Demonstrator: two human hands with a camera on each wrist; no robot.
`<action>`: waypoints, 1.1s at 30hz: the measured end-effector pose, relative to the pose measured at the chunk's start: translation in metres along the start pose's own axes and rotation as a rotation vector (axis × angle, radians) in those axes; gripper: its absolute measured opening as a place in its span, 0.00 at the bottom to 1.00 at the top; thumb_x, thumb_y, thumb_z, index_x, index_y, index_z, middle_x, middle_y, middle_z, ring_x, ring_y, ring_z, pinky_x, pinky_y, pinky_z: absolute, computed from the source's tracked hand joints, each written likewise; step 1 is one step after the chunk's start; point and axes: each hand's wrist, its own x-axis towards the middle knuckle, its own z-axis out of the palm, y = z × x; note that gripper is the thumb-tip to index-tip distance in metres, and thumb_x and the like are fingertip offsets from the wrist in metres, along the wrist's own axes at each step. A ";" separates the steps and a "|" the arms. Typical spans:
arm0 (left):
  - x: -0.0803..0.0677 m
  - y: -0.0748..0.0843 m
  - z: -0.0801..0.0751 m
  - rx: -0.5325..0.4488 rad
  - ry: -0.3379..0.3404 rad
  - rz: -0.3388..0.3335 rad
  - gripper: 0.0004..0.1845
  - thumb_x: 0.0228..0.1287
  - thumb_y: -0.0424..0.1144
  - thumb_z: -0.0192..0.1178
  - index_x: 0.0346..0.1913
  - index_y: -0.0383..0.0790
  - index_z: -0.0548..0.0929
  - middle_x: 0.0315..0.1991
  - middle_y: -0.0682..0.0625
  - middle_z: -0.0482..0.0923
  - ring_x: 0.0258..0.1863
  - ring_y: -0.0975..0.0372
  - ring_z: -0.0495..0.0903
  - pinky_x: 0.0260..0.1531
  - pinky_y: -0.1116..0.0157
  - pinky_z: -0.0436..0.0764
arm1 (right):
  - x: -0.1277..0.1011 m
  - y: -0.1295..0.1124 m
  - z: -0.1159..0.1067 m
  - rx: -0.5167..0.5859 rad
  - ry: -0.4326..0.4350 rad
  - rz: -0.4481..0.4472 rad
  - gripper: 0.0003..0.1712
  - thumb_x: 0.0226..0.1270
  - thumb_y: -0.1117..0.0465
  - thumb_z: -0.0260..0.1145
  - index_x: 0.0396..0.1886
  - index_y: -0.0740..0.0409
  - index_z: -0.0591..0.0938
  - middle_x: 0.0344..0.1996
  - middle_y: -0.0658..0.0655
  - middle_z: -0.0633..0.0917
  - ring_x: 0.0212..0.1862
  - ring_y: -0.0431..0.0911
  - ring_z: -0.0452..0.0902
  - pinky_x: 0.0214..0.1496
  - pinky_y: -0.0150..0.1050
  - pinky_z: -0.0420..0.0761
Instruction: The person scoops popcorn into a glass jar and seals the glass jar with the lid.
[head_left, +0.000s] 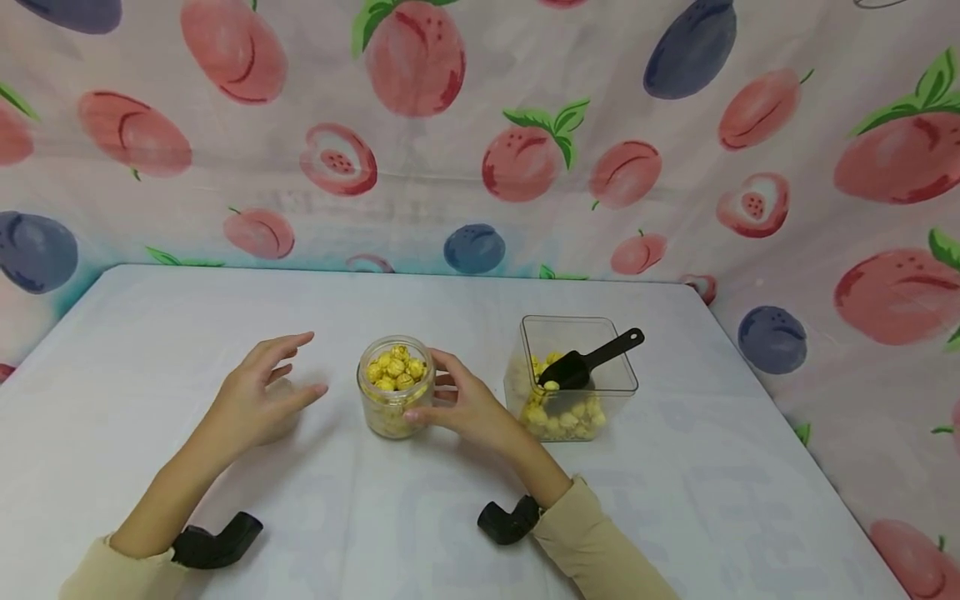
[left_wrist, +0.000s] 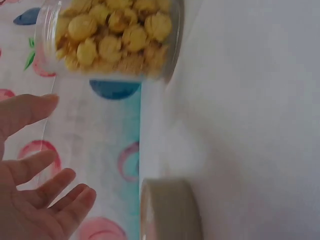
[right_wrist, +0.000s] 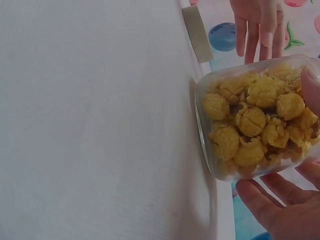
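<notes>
A clear round jar (head_left: 395,408) filled with yellow popcorn (head_left: 393,367) stands upright on the table, its mouth uncovered. My right hand (head_left: 472,402) grips its right side, thumb at the front and fingers around the back. To the left of the jar, my left hand (head_left: 262,400) is held apart from it, fingers and thumb spread and nothing between them. Below the left hand (left_wrist: 40,195), the left wrist view shows a beige, round, lid-like piece (left_wrist: 175,210) on the table, mostly hidden by the hand in the head view.
Right of the jar stands a clear square container (head_left: 633,390) with more popcorn, and a black scoop (head_left: 577,367) leans in it, handle over the rim. A white cloth (head_left: 712,500) covers the table. Fruit-printed fabric (head_left: 420,217) hangs behind and at the right.
</notes>
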 end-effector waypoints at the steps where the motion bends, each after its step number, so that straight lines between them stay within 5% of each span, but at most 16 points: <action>1: 0.000 -0.002 -0.003 0.032 -0.012 0.001 0.35 0.55 0.39 0.67 0.66 0.39 0.66 0.62 0.38 0.64 0.58 0.42 0.68 0.56 0.45 0.70 | 0.000 0.000 0.000 -0.001 -0.001 -0.002 0.47 0.54 0.56 0.72 0.70 0.44 0.58 0.64 0.53 0.66 0.62 0.50 0.66 0.63 0.44 0.73; 7: 0.000 -0.016 -0.021 0.205 -0.132 0.002 0.41 0.51 0.44 0.69 0.67 0.39 0.63 0.65 0.35 0.59 0.61 0.37 0.60 0.52 0.35 0.64 | 0.000 0.001 0.000 0.001 -0.009 -0.007 0.47 0.54 0.56 0.72 0.71 0.45 0.57 0.64 0.53 0.66 0.61 0.50 0.67 0.62 0.43 0.74; 14: -0.001 -0.032 -0.031 0.347 -0.281 0.000 0.46 0.47 0.49 0.71 0.67 0.34 0.61 0.62 0.30 0.59 0.55 0.34 0.62 0.46 0.37 0.69 | 0.001 0.001 0.000 0.000 0.001 0.004 0.46 0.54 0.56 0.72 0.70 0.44 0.58 0.64 0.53 0.66 0.62 0.50 0.66 0.63 0.43 0.73; 33: -0.003 -0.058 -0.038 0.424 -0.358 -0.034 0.47 0.39 0.51 0.74 0.61 0.29 0.65 0.49 0.32 0.68 0.44 0.45 0.69 0.33 0.56 0.74 | 0.000 0.000 0.000 -0.011 0.007 0.000 0.47 0.54 0.57 0.72 0.70 0.45 0.58 0.64 0.52 0.67 0.61 0.49 0.67 0.63 0.42 0.73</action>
